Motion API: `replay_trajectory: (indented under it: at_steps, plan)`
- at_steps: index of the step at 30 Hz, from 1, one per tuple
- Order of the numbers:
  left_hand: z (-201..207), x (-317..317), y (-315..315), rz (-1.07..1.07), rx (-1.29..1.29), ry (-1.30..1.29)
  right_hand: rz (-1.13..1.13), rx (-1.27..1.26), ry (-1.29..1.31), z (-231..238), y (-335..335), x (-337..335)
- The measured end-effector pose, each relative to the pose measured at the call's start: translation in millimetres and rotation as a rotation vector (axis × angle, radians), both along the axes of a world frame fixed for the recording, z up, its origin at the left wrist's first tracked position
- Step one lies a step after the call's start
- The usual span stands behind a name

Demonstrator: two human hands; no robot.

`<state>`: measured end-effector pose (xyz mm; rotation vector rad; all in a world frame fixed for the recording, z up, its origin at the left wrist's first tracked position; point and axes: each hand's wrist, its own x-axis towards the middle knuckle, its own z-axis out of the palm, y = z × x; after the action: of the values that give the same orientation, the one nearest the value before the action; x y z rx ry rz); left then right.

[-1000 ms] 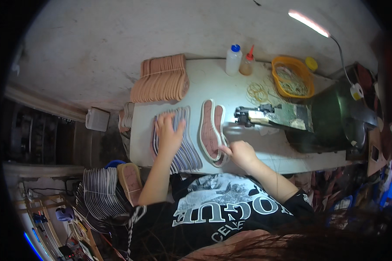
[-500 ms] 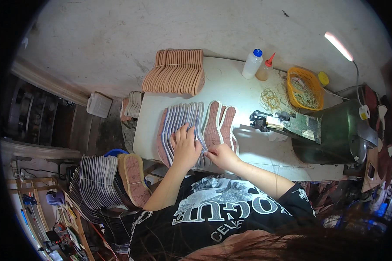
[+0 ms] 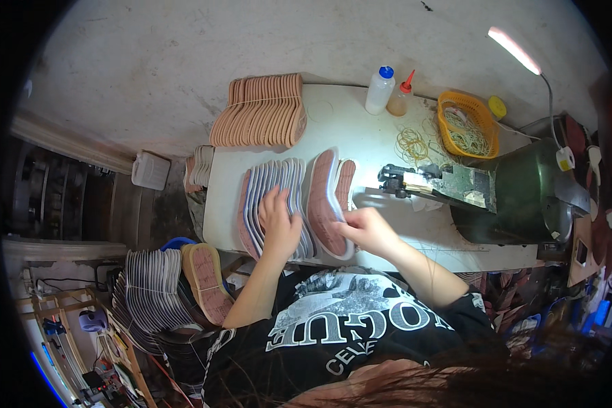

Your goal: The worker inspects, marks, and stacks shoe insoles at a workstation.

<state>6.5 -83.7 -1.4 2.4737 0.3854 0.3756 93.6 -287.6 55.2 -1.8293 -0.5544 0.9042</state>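
Observation:
My right hand (image 3: 368, 230) pinches the near right edge of a shoe sole (image 3: 325, 200) with a reddish-brown printed top and a pale rim. This sole is tilted above the table and partly covers another brown sole with a white rim (image 3: 345, 178). To the left stands a tight row of pale-edged soles (image 3: 268, 178) on their sides. Over that row lies my left hand (image 3: 279, 221), its fingers spread and holding nothing. Its palm side is hidden.
Behind the row, a banded stack of tan soles (image 3: 258, 112) sits on the white table (image 3: 336, 112). Two squeeze bottles, loose rubber bands and a yellow basket (image 3: 449, 136) stand farther right. A dark green machine (image 3: 517, 197) takes up the right end. More soles (image 3: 153, 285) are stacked at lower left.
My right hand has drawn a sole away from the row's right end and moved it rightward over the soles beside it. My left hand stays at the row. The view has shifted slightly.

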Motion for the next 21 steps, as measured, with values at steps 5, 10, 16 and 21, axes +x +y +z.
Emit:
replay_trajectory:
  at_steps: [5,10,16,21]
  plan:
    - [29,22,-23,-0.068,-1.69,-0.259,0.001,0.224,0.028,42,-51,-7]
    - [80,55,-69,-0.387,-1.67,-0.011,0.136,0.607,0.522,20,-72,21]
    - [83,68,-97,-0.512,-1.564,0.085,0.238,0.709,0.388,-7,-67,37]
    - [70,82,-106,-0.321,-1.104,-0.056,0.059,0.08,-0.1,49,-86,43]
